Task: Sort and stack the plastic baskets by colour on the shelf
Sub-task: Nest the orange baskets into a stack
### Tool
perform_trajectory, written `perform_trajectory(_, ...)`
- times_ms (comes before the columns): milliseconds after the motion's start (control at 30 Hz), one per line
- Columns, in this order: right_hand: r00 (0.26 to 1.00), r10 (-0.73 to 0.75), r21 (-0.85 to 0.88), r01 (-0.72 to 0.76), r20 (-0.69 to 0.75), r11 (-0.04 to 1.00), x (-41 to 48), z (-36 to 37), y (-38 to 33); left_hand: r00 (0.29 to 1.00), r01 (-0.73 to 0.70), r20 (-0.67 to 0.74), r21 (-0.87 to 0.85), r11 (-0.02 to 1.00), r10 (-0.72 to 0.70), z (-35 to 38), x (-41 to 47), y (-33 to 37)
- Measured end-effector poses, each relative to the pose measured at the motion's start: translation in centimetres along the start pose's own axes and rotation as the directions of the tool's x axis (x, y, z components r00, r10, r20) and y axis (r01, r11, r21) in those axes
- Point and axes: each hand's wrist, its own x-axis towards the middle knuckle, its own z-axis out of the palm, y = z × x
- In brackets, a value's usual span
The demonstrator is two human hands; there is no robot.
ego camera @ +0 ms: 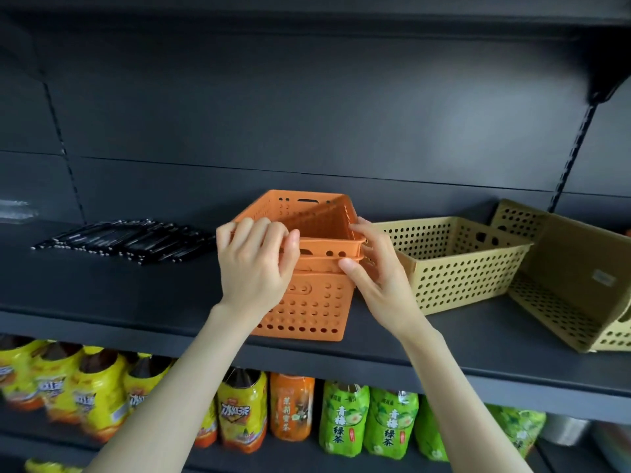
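Observation:
A stack of orange perforated baskets (317, 308) stands near the front of the dark shelf (136, 302). The top orange basket (307, 213) sits nested in the ones below, slightly raised. My left hand (254, 264) grips its near-left rim, fingers curled over the edge. My right hand (379, 271) holds the near-right corner of the stack, thumb on the rim of the basket beneath. To the right stands an upright yellow basket (457, 268), touching the orange stack's side. Further right another yellow basket (560, 278) lies tipped on its side.
A bundle of black pens or sticks (129, 238) lies on the shelf to the left. Bottled drinks (345, 421) with yellow, orange and green labels fill the shelf below. A shelf bracket and slotted upright (577, 145) rise at the right.

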Motion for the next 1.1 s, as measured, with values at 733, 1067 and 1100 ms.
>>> perform_trajectory(733, 0.963, 0.049, -0.568, -0.196, -0.264, 0.799, -5.0, -14.0, -7.8, 0.915, -0.011, 0.356, -0.443, 0.896, 0.188, -5.7, 5.9, 11.6)
perform_trajectory(1067, 0.912, 0.144, -0.640, -0.376, -0.384, 0.670, -20.9, -32.8, -9.2, 0.873, 0.145, 0.430, -0.677, 0.721, 0.229, -7.4, 1.2, 34.7)
perform_trajectory(1100, 0.905, 0.163, -0.634, -0.395, -0.393, 0.665, -22.1, -34.5, -9.2, 0.866, 0.173, 0.445, -0.694, 0.699, 0.227, -7.5, 0.9, 36.9)
